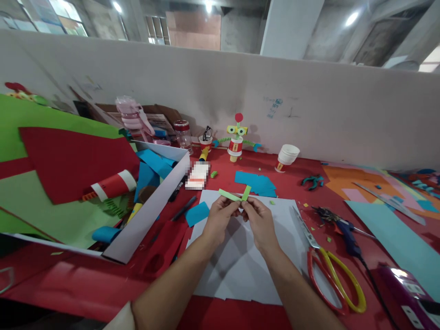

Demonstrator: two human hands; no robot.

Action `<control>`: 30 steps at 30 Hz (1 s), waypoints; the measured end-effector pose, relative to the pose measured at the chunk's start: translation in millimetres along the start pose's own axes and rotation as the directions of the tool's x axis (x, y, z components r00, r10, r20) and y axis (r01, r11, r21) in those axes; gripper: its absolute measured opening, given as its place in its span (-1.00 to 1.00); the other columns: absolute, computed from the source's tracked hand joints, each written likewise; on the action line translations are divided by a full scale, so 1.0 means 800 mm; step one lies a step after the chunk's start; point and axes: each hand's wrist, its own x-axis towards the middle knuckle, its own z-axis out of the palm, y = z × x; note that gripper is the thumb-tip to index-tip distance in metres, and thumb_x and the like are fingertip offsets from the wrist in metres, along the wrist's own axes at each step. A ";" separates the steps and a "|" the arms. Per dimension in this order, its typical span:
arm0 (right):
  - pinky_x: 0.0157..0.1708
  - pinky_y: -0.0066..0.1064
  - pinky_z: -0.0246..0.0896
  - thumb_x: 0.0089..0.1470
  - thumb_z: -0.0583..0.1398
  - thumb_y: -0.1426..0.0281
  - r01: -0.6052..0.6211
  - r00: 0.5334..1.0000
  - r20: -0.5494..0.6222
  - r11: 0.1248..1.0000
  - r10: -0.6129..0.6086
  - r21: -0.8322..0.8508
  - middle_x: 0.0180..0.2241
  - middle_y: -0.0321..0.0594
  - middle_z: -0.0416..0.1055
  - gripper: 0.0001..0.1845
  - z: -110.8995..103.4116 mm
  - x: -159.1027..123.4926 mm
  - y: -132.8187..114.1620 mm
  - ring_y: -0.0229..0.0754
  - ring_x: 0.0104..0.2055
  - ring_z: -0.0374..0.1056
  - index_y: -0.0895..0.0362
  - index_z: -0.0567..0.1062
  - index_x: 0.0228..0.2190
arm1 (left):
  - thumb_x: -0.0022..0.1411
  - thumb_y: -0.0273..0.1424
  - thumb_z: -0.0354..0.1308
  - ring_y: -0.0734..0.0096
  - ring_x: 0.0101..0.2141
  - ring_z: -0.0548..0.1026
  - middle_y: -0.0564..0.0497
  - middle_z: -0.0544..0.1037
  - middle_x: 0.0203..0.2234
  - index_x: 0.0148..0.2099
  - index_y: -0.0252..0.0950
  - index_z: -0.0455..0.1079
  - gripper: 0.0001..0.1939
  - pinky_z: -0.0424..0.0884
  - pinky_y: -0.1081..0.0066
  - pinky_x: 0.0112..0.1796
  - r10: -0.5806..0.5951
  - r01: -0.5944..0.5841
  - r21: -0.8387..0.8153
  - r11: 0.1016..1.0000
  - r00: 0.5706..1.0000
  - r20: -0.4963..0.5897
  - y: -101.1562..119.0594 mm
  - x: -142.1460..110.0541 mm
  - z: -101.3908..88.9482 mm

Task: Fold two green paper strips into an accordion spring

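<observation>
My left hand and my right hand meet above a white sheet on the red table. Both pinch two crossed green paper strips; one strip sticks out to the left, the other points up and to the right. The fingers of both hands are closed on the strips where they cross.
Red and yellow scissors and a glue gun lie to the right. A white box of coloured paper scraps stands at the left. Blue paper pieces, a paper-cup figure and a stack of cups sit near the back wall.
</observation>
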 end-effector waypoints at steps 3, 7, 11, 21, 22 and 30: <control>-0.56 -0.46 0.06 -0.05 0.22 0.26 0.053 0.998 -0.012 0.996 -0.054 -0.076 -0.58 -0.35 0.35 -0.82 -0.001 0.001 0.003 -0.30 -0.57 0.16 0.09 0.53 -0.39 | -0.12 -0.40 0.28 0.58 -0.60 0.30 0.14 0.40 -0.60 -0.43 -0.30 0.37 -0.83 0.24 0.48 -0.47 -0.029 0.028 -0.033 0.999 0.999 -0.040 0.001 0.000 0.001; -0.53 -0.45 0.13 -0.03 0.22 0.27 0.052 0.999 -0.011 0.997 -0.052 -0.050 -0.58 -0.36 0.36 -0.82 -0.002 0.002 0.005 -0.28 -0.53 0.25 0.08 0.51 -0.35 | -0.13 -0.40 0.30 0.59 -0.60 0.30 0.15 0.38 -0.62 -0.45 -0.30 0.33 -0.80 0.22 0.49 -0.48 -0.029 0.026 -0.055 0.998 0.997 -0.065 -0.001 0.003 -0.001; -0.49 -0.44 0.20 -0.03 0.22 0.29 0.033 0.999 -0.001 0.999 -0.033 -0.011 -0.56 -0.36 0.38 -0.83 -0.001 0.002 0.005 -0.28 -0.52 0.29 0.09 0.51 -0.35 | -0.14 -0.37 0.31 0.59 -0.60 0.29 0.16 0.36 -0.63 -0.47 -0.30 0.32 -0.79 0.22 0.47 -0.48 -0.041 0.037 -0.061 0.997 0.997 -0.073 -0.005 0.005 -0.004; -0.50 -0.47 0.17 -0.08 0.24 0.32 0.010 1.000 0.001 0.997 -0.010 0.076 -0.57 -0.35 0.39 -0.86 -0.001 0.003 0.005 -0.30 -0.53 0.28 0.11 0.51 -0.41 | -0.11 -0.40 0.28 0.57 -0.58 0.28 0.13 0.35 -0.63 -0.48 -0.31 0.35 -0.84 0.20 0.49 -0.49 -0.025 0.025 0.008 1.000 1.000 -0.015 -0.001 0.004 -0.004; -0.50 -0.47 0.16 -0.08 0.24 0.33 0.002 1.000 -0.002 0.996 -0.002 0.092 -0.57 -0.34 0.39 -0.87 -0.001 0.003 0.005 -0.31 -0.53 0.28 0.11 0.51 -0.42 | -0.10 -0.39 0.27 0.57 -0.58 0.28 0.13 0.35 -0.63 -0.48 -0.31 0.35 -0.85 0.20 0.49 -0.48 -0.026 0.026 0.014 1.000 1.000 0.008 -0.001 0.004 -0.004; -0.55 -0.50 0.10 -0.20 0.28 0.34 -0.094 0.993 -0.052 0.973 0.108 0.211 -0.61 -0.35 0.35 -0.87 -0.001 0.003 -0.005 -0.35 -0.56 0.21 0.13 0.49 -0.52 | -0.14 -0.42 0.28 0.53 -0.52 0.33 0.03 0.50 -0.47 -0.37 -0.31 0.44 -0.80 0.23 0.47 -0.43 -0.018 0.011 0.069 0.998 0.995 0.093 0.002 0.004 -0.007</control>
